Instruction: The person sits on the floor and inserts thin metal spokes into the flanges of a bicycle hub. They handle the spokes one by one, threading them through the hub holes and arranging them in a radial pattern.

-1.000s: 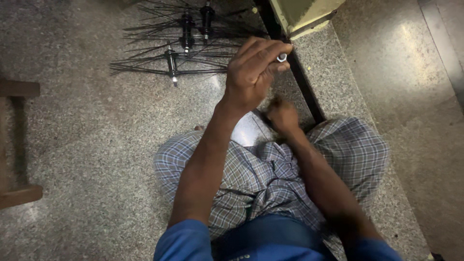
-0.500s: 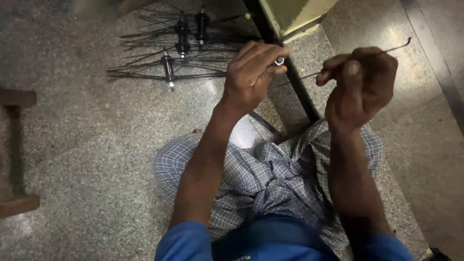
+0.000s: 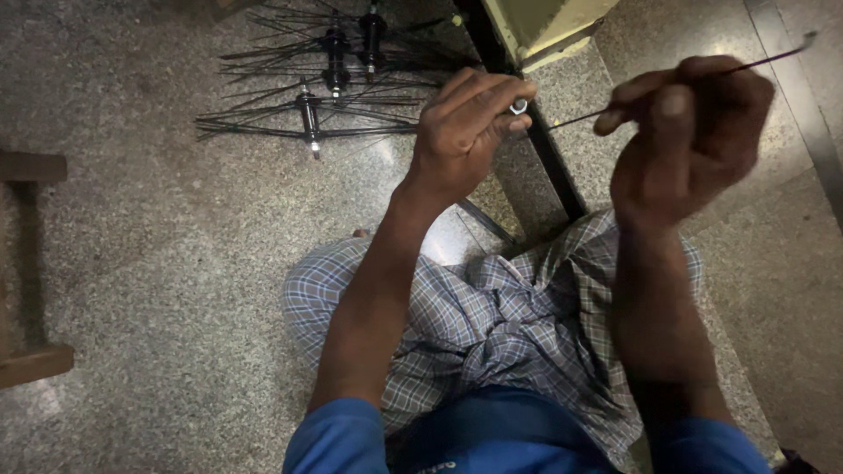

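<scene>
**A:** Starting with the big things: what lies on the floor (image 3: 158, 263)?

**B:** From my remote seat I see speckled stone, and on it three black hubs with spokes already fanned out (image 3: 325, 96), well apart from the hands. I take those for finished lacing, though that is my judgement. A dark metal rail (image 3: 549, 158) runs past the checked cloth (image 3: 492, 333) over the lap.

**A:** And the hands?

**B:** My left hand (image 3: 465, 132) is clenched, its grip pinching a small silvery piece (image 3: 520, 107) at the fingertips. My right hand (image 3: 694, 140) grasps a thin spoke (image 3: 773, 54), raised beside the left, one end aimed toward that piece.

**A:** Joined yet?

**B:** Not yet, as far as I can tell; the spoke end stands just beside the piece. Whatever the piece belongs to is hidden under the fingers.
</scene>
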